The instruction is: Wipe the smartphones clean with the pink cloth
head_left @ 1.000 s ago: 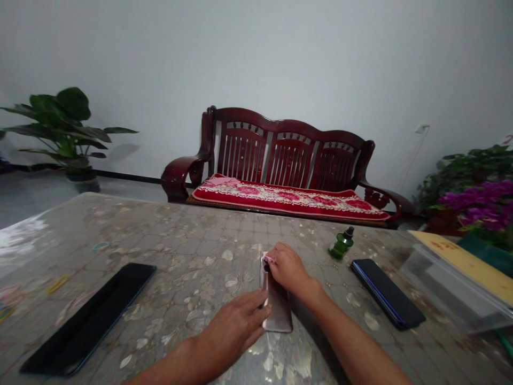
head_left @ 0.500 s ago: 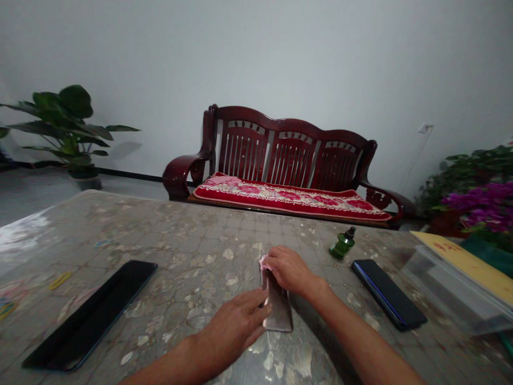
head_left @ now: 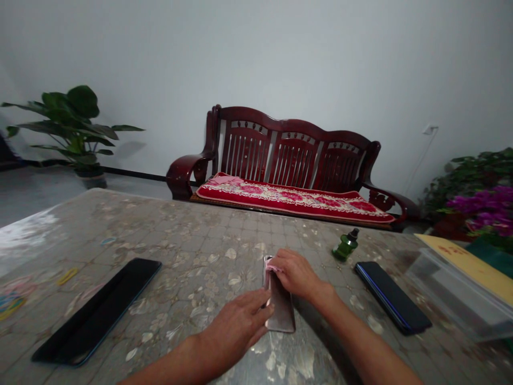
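Observation:
A brownish-grey smartphone (head_left: 282,313) lies flat on the table in front of me, its far corner showing. My left hand (head_left: 240,323) grips it at the left side, the fingers reaching over its edge. On the upper part of the phone, my right hand (head_left: 292,271) presses a small pink cloth (head_left: 274,266) held under bent fingers. Most of the cloth is hidden by that hand.
Left lies a large black phone or tablet (head_left: 100,310), beside yellow bands (head_left: 67,276). To the right are a green spray bottle (head_left: 345,245), a dark phone (head_left: 390,297) and a clear plastic box (head_left: 449,294) under a yellow sheet (head_left: 468,264). A wooden bench (head_left: 280,128) stands beyond the table.
My right hand with the cloth has slid slightly right and nearer over the phone, uncovering its far left corner. My left hand keeps its place at the edge. The whole view has shifted a little.

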Demonstrator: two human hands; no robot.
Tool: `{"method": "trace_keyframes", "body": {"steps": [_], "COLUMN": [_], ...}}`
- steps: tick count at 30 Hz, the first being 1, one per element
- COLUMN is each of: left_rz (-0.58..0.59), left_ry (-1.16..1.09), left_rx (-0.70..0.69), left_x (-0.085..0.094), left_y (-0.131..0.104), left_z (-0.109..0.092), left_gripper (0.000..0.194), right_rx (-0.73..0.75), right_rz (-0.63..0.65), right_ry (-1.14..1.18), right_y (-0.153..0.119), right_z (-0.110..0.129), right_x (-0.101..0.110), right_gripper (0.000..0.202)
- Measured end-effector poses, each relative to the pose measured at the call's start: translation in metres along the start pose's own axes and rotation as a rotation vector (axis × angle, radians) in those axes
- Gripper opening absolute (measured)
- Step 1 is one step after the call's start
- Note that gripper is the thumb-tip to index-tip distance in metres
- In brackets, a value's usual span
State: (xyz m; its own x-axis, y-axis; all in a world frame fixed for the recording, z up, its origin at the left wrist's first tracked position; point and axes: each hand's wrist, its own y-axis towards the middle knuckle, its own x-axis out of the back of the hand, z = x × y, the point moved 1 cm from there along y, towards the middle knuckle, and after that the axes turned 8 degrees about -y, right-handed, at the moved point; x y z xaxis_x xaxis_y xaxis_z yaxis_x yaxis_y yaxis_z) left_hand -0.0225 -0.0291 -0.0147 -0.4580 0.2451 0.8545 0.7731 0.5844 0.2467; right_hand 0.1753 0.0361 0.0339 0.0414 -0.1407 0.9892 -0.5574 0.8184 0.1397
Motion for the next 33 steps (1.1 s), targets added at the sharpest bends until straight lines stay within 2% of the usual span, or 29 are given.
{"method": "trace_keyframes", "body": {"steps": [6,11,16,22,28,33], "left_rz": [0.013,-0.027,-0.035,-0.056,-0.069,-0.072], "left_ry": [0.051,0.054,0.024,0.035,0.033,0.039], "left_rx": [-0.007,-0.056,-0.077,-0.074,-0.092,-0.082], "left_x": [-0.005,-0.01,-0.005,-0.005,-0.008,-0.009], "left_y": [-0.001,-0.003,-0.002,-0.002,-0.003,-0.003], "left_z": [0.002,0.005,0.002,0.001,0.004,0.004], "left_gripper": [0.036,0.034,0.029,0.03,0.031,0.03], "right_rx": [-0.076,-0.024,0.101,0.053,0.138,0.052], "right_rz": [-0.014,-0.056,-0.072,-0.1,-0.127,-0.158], "right_ry": [0.004,0.003,0.007,0.022,0.129,0.099], "right_y": [0.006,0.008,0.001,-0.003,-0.019,-0.026], "right_z": [-0.002,0.0,0.007,0.013,0.014,0.015], "right_x": [-0.003,-0.009,-0.009,-0.01,-0.011,-0.011], "right_gripper": [0.024,0.021,0.016,0.017,0.015,0.017]}}
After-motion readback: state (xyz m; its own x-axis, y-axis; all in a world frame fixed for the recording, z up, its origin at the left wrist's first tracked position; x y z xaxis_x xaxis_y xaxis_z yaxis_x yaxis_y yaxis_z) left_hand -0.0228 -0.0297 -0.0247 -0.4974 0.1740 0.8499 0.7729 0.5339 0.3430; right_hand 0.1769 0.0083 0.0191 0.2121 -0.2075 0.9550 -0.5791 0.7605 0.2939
